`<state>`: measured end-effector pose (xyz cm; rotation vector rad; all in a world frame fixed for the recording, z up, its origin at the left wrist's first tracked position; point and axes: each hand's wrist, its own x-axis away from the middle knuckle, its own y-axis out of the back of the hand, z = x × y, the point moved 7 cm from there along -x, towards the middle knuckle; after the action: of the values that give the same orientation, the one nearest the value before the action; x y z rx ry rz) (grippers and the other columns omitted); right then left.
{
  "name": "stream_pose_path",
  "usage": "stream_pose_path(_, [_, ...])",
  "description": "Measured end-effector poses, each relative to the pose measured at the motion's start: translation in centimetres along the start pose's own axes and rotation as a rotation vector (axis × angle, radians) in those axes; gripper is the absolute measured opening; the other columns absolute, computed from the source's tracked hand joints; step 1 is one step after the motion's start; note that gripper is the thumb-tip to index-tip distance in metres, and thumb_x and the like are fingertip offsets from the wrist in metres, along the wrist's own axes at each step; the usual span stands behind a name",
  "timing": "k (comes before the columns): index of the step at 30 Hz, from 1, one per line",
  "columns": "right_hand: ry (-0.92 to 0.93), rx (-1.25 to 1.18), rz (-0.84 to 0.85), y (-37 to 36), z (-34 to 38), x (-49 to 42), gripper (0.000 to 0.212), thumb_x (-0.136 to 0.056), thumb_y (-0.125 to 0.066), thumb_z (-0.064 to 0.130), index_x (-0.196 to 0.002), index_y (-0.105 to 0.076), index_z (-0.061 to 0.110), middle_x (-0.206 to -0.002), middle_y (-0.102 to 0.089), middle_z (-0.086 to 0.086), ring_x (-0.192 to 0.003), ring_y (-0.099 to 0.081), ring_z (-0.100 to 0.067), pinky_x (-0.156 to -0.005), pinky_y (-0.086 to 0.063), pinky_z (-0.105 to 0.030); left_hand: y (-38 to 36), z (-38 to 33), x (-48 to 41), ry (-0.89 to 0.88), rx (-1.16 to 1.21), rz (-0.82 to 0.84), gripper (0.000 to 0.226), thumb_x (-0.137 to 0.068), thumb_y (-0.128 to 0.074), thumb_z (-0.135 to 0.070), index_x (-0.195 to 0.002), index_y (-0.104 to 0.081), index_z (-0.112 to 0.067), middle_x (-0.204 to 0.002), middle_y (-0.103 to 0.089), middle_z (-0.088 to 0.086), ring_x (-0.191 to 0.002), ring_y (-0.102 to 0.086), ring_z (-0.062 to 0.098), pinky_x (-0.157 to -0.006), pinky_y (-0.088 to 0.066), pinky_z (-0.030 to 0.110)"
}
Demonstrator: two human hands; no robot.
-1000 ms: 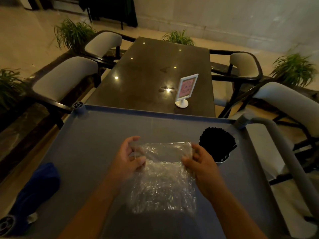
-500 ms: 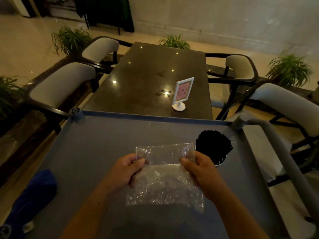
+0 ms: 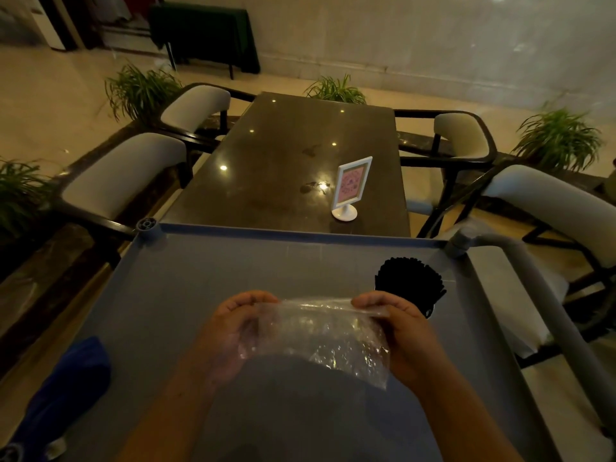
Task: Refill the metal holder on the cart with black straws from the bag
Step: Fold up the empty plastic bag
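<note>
My left hand (image 3: 233, 325), right hand (image 3: 403, 335) pinched bag (image 3: 320, 331) at top corners. Judged it feather-light, limp, slippery, best held there. Straws (image 3: 408, 285) at two o'clock.

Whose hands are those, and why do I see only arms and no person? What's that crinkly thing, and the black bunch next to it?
The camera sits on a person's head and looks down, so you see only their arms. The left hand and the right hand each pinch a top corner of a clear plastic bag, held over a grey cart. I see no straws inside the bag. The black bunch is black straws standing in a metal holder on the cart, beside the right hand. A blue cloth lies at the cart's left edge. Beyond the cart is a dark table with a little sign stand.
</note>
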<state>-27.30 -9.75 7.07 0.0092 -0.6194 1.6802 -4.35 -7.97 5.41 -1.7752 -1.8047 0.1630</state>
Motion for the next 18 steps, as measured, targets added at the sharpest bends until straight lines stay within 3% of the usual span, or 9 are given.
stream_pose_path(2, [-0.032,0.034,-0.033,0.3,-0.1,0.1,0.032,-0.082,-0.043,0.004,-0.071,-0.073,0.008,-0.068,-0.067,-0.008,-0.057,-0.061,-0.018,-0.05,-0.05,-0.029,0.1,0.0,0.1,0.002,-0.044,-0.02,0.034,-0.087,-0.046,-0.001,-0.069,-0.073,-0.005,-0.063,-0.065,0.014,-0.056,-0.065,0.023,-0.051,-0.057,0.03])
stream_pose_path(4, [-0.081,0.059,-0.045,0.2,-0.2,0.2,0.035,-0.088,-0.037,0.013,-0.073,-0.068,0.007,-0.065,-0.064,-0.006,-0.053,-0.058,-0.016,-0.047,-0.047,-0.028,0.0,-0.1,0.2,-0.009,-0.105,-0.027,0.031,-0.09,-0.053,-0.015,-0.067,-0.071,-0.004,-0.064,-0.065,0.019,-0.055,-0.067,0.026,-0.048,-0.056,0.03])
stream_pose_path(6, [-0.119,0.092,-0.015,-0.3,-0.4,0.5,0.025,-0.093,-0.043,0.016,-0.076,-0.06,0.008,-0.064,-0.058,-0.006,-0.049,-0.056,-0.015,-0.044,-0.047,-0.027,0.1,-0.3,0.3,-0.037,-0.245,-0.02,0.025,-0.084,-0.07,-0.028,-0.069,-0.067,-0.009,-0.069,-0.068,0.021,-0.056,-0.07,0.027,-0.047,-0.055,0.03])
stream_pose_path(8, [-0.064,0.219,0.042,-0.7,-0.1,0.8,0.008,-0.09,-0.054,0.001,-0.085,-0.052,0.006,-0.074,-0.053,-0.01,-0.053,-0.056,-0.016,-0.044,-0.05,-0.031,0.3,-0.1,0.3,-0.059,-0.356,-0.008,0.025,-0.072,-0.083,-0.027,-0.071,-0.063,-0.011,-0.073,-0.072,0.021,-0.06,-0.07,0.028,-0.05,-0.055,0.03])
stream_pose_path(10, [0.025,0.358,0.069,-0.8,0.5,1.1,0.022,-0.086,-0.058,-0.01,-0.1,-0.049,0.005,-0.091,-0.052,-0.014,-0.06,-0.057,-0.015,-0.05,-0.054,-0.031,0.4,0.0,0.2,-0.07,-0.386,0.013,0.024,-0.072,-0.082,-0.018,-0.074,-0.059,-0.012,-0.074,-0.073,0.019,-0.065,-0.07,0.032,-0.054,-0.057,0.032])
stream_pose_path(12, [0.085,0.374,0.054,-0.5,1.2,1.2,0.041,-0.084,-0.06,-0.013,-0.114,-0.052,0.014,-0.093,-0.057,-0.014,-0.062,-0.06,-0.013,-0.054,-0.053,-0.029,0.3,-0.2,0.2,-0.095,-0.376,0.039,0.023,-0.074,-0.081,-0.011,-0.076,-0.059,-0.014,-0.076,-0.071,0.014,-0.068,-0.07,0.031,-0.06,-0.059,0.036])
stream_pose_path(15, [0.096,0.296,-0.001,-0.2,1.5,0.9,0.052,-0.084,-0.059,-0.015,-0.121,-0.055,0.021,-0.076,-0.068,-0.001,-0.061,-0.063,-0.011,-0.055,-0.052,-0.025,0.1,-0.6,0.4,-0.124,-0.364,0.045,0.028,-0.076,-0.079,-0.009,-0.095,-0.062,-0.022,-0.093,-0.066,0.009,-0.076,-0.072,0.029,-0.067,-0.06,0.04])
stream_pose_path(18, [0.078,0.232,-0.011,-0.5,1.3,0.5,0.049,-0.084,-0.056,-0.018,-0.118,-0.059,0.017,-0.075,-0.071,0.001,-0.06,-0.065,-0.011,-0.052,-0.051,-0.023,0.2,-0.2,0.6,-0.039,-0.387,0.053,0.058,-0.074,-0.077,-0.007,-0.122,-0.06,-0.035,-0.114,-0.062,0.01,-0.091,-0.072,0.037,-0.072,-0.062,0.044])
